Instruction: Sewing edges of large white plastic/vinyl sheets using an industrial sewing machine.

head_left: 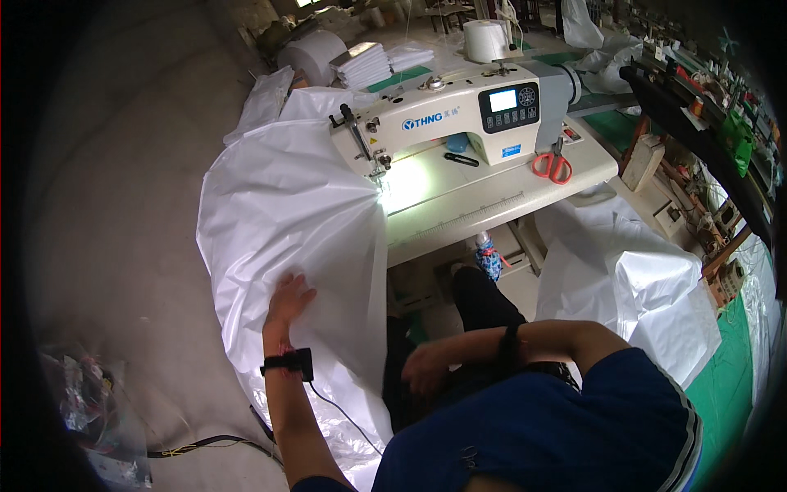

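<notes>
Fingers of the left hand (pixel 288 299) lie spread, unclenched, on one white plastic sheet (pixel 287 205); right hand (pixel 426 369) loosely curled, empty. One sewing machine (pixel 459 115), one pair of scissors (pixel 553 164) on the cream table (pixel 492 205); concrete floor (pixel 115 205).

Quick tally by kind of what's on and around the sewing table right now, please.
Sewing machine: 1
Red-handled scissors: 1
Large white plastic sheets: 2, one under the left hand at, one right of the table at
White thread cone: 1
Stack of folded white pieces: 1
Total: 6
</notes>
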`<state>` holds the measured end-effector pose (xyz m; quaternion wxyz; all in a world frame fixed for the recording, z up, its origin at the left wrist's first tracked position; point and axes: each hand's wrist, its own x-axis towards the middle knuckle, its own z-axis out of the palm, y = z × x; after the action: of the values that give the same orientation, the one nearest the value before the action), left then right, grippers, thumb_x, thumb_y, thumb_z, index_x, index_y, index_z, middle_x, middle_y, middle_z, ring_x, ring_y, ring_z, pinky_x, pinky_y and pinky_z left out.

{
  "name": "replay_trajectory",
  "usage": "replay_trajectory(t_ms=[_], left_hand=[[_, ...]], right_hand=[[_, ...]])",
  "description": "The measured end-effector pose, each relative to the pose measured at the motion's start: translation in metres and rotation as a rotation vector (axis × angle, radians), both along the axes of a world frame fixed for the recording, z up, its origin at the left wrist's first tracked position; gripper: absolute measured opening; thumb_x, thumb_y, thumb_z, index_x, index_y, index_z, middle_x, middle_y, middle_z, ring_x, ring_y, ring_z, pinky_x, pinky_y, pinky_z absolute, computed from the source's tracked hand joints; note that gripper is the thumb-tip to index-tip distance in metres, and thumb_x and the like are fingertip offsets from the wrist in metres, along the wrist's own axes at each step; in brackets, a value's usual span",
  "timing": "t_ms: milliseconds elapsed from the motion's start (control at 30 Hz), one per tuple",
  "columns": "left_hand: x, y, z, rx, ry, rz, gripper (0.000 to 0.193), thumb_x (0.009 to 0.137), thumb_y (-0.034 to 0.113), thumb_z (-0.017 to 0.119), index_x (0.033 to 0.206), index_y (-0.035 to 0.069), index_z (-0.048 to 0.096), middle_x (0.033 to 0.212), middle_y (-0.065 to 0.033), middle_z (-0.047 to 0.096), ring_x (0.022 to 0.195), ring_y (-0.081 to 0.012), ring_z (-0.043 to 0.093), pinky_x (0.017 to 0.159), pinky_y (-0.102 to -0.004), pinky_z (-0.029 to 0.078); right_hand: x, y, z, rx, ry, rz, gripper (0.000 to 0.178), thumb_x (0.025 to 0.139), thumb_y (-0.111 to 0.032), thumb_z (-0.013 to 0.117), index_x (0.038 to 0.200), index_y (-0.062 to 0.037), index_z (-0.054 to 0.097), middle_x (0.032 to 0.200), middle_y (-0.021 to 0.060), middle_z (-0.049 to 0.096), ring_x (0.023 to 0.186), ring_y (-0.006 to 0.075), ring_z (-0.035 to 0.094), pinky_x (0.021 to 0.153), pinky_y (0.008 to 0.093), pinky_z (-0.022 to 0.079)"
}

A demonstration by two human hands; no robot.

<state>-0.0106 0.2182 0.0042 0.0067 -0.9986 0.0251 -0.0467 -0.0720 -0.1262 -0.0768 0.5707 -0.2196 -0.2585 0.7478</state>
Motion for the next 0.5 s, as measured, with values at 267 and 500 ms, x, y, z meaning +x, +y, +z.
replay_trajectory(t_ms=[267, 500], left_hand=[[-0.087, -0.174, -0.008, -0.454, 0.267, 0.092, 0.046, 0.079, 0.045, 0.06, 0.087, 0.0, 0.055, 0.08, -0.021, 0.06, 0.077, -0.039, 0.058, 0.066, -0.045, 0.045], [-0.163, -0.198, -0.072, -0.797, -0.15, 0.121, 0.032, 0.08, 0.028, 0.058, 0.075, -0.002, 0.049, 0.066, -0.018, 0.051, 0.059, -0.0316, 0.044, 0.059, -0.0443, 0.037]], right_hand=[[0.045, -0.041, -0.013, -0.385, -0.182, -0.768, 0.052, 0.093, -0.04, 0.037, 0.127, -0.0002, 0.035, 0.118, 0.0288, 0.049, 0.096, 0.0421, 0.057, 0.082, 0.0483, 0.049], [0.039, -0.042, -0.082, 0.48, 0.072, -0.395, 0.026, 0.09, -0.028, 0.045, 0.098, -0.0048, 0.055, 0.099, 0.0142, 0.063, 0.085, 0.0246, 0.062, 0.069, 0.0386, 0.052]])
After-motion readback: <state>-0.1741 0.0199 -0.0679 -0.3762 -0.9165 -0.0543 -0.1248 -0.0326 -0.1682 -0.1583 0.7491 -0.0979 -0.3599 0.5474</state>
